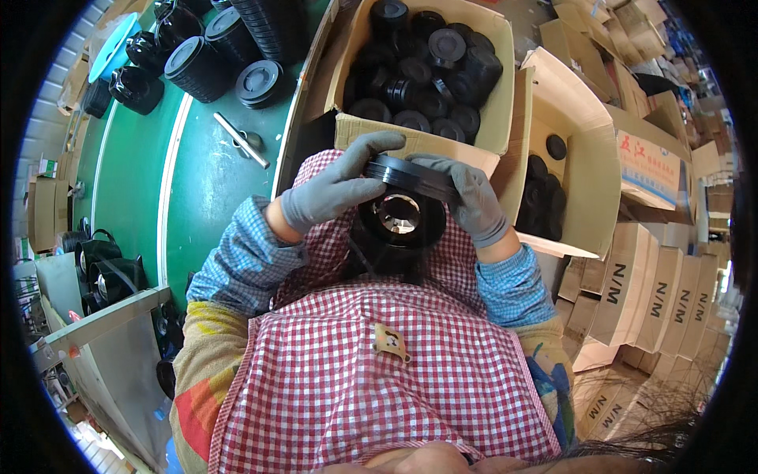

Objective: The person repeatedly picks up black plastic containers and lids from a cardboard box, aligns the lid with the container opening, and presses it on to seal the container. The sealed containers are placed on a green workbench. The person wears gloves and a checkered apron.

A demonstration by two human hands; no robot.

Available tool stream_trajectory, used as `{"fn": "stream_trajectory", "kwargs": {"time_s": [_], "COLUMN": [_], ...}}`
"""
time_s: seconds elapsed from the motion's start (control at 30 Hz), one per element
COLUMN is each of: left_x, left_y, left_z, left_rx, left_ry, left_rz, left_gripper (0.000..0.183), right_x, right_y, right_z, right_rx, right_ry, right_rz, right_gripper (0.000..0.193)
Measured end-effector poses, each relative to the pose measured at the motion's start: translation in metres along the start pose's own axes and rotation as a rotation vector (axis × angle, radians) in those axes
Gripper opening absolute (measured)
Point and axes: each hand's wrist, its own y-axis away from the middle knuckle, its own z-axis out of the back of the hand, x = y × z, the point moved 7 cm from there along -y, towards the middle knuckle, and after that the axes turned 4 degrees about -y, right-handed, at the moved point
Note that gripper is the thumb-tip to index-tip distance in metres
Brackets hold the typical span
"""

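Clearly, both grey-gloved hands are closed on one black round lid (414, 178): the left hand (339, 189) pinches its left rim, thumb below and fingers above, and the right hand (472, 197) clasps the opposite rim. The lid is tilted above a black pot-shaped vessel (395, 249) at the lap, whose round opening shows shiny metal inside; whether they touch is unclear.

On the left, the green worktable (209, 178) ends in a raised edge near the left forearm, with bare surface between that sleeve and one metal tube (241, 141). Little room remains forward, where the near wall of an open carton (466, 150) stands just beyond the fingers.

Two open cartons stand ahead. The first is heaped with black round parts, too overlapped to count; the second carton (588, 174) holds one black disc (556, 147) apart from a darker cluster. One turquoise basin (114, 47) sits at the table's far left.
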Motion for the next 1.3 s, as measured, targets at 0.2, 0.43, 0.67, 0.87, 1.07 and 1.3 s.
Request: {"fn": "stream_trajectory", "kwargs": {"time_s": [0.2,0.43,0.67,0.87,1.07,1.3], "left_x": [0.036,0.034,0.035,0.037,0.034,0.022], "left_y": [0.001,0.006,0.005,0.004,0.006,0.016], "left_z": [-0.008,-0.014,-0.010,-0.011,-0.016,-0.028], "left_rx": [-0.084,-0.071,-0.091,-0.055,-0.092,-0.080], "left_ry": [-0.068,-0.337,-0.421,-0.445,-0.515,-0.699], "left_rz": [-0.136,-0.239,-0.379,-0.402,-0.443,-0.389], "left_gripper": [0.040,0.042,0.037,0.037,0.028,0.027], "right_x": [-0.021,-0.013,-0.012,-0.026,-0.034,-0.049], "right_y": [0.020,0.022,0.015,0.016,0.022,0.024], "right_z": [0.008,-0.001,-0.004,0.002,0.004,0.005], "right_rx": [-0.035,0.051,0.090,0.111,0.046,0.025], "right_ry": [0.103,0.312,0.429,0.375,0.301,0.253], "right_rz": [0.202,0.316,0.374,0.301,0.172,0.108], "right_gripper": [0.047,0.023,0.023,0.021,0.025,0.036]}}
